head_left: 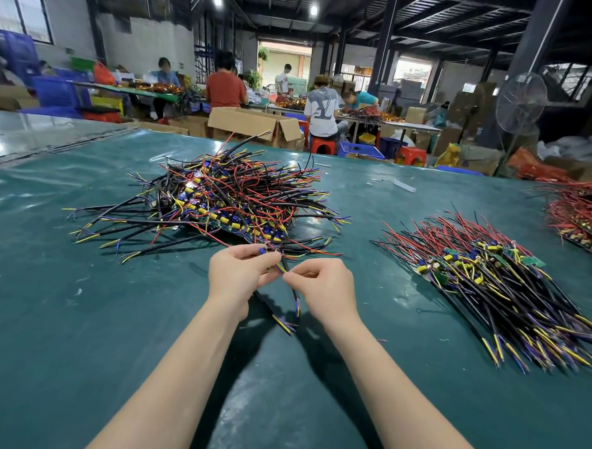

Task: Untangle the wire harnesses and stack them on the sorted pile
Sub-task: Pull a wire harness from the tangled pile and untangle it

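our left hand (236, 272) and right hand (323, 284), with curled fingers, pinch one wire harness (296, 298) between them, forearms stretched forward; its black leads droop onto the desk (77, 316); one tangled pile (220, 199) lies just beyond; one sorted pile (490, 282) lies apart on the right
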Demonstrator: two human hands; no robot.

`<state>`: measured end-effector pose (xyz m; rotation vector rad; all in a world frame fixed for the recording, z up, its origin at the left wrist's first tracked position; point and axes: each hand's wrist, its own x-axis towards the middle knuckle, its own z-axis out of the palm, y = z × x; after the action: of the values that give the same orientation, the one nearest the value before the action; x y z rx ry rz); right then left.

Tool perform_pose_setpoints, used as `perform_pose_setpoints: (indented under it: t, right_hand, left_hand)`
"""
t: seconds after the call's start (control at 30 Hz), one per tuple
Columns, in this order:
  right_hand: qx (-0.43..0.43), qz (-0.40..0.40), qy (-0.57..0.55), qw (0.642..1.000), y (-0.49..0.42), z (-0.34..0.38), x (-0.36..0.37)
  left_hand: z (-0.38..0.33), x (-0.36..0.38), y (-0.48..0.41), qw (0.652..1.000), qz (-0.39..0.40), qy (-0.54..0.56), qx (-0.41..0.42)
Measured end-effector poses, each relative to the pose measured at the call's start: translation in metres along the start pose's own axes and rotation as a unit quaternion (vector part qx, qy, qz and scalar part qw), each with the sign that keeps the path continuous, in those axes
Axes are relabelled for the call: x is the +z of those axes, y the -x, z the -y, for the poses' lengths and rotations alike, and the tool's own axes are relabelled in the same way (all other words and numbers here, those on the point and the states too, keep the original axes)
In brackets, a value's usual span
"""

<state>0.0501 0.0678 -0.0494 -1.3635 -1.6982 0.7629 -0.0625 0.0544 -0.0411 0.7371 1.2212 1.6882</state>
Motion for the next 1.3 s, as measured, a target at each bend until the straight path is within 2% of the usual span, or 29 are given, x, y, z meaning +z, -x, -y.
perform_pose_setpoints:
  t: [0.07,0.17,0.33,0.47,0.57,0.7,0.77,1.0,1.1,1.3]
  right_hand:
    - [-0.002,0.001,-0.010,1.000,0.000,-0.001,0.002]
    - [0.024,0.032,-0.138,0.990,0.000,0.001,0.002]
    - [0.116,0.173,-0.242,0.948,0.001,0.005,-0.008]
    - [0.171,0.234,-0.267,0.919,-0.001,0.004,-0.008]
    - [0.160,0.241,-0.282,0.915,-0.002,0.001,-0.009]
    - [0.069,0.218,-0.183,0.956,-0.002,0.000,-0.011]
    - [0.056,0.219,-0.164,0.960,0.000,0.002,-0.006]
    - [0.139,0.232,-0.264,0.926,0.004,-0.003,0.002]
    - [0.172,0.233,-0.283,0.914,0.005,-0.003,0.001]
    - [0.236,0.242,-0.373,0.864,-0.001,0.000,-0.004]
  left_hand:
    - [0.000,0.000,-0.001,1.000,-0.011,-0.001,0.010]
    - [-0.003,-0.002,-0.002,0.999,-0.006,0.013,0.029]
    - [-0.005,-0.006,-0.006,1.000,0.018,-0.014,0.012]
    - [-0.008,-0.007,-0.004,0.996,0.067,-0.050,0.000]
    - [-0.010,-0.009,-0.003,0.994,0.092,-0.056,-0.013]
    - [-0.011,-0.012,0.000,0.990,0.101,-0.081,-0.054]
    - [-0.011,-0.016,-0.001,0.990,0.089,-0.090,-0.062]
    - [-0.004,-0.014,-0.004,0.996,-0.005,-0.093,0.009]
    - [-0.002,-0.012,-0.001,0.997,0.047,-0.055,-0.023]
    - [-0.001,-0.013,-0.005,0.985,0.158,-0.020,-0.063]
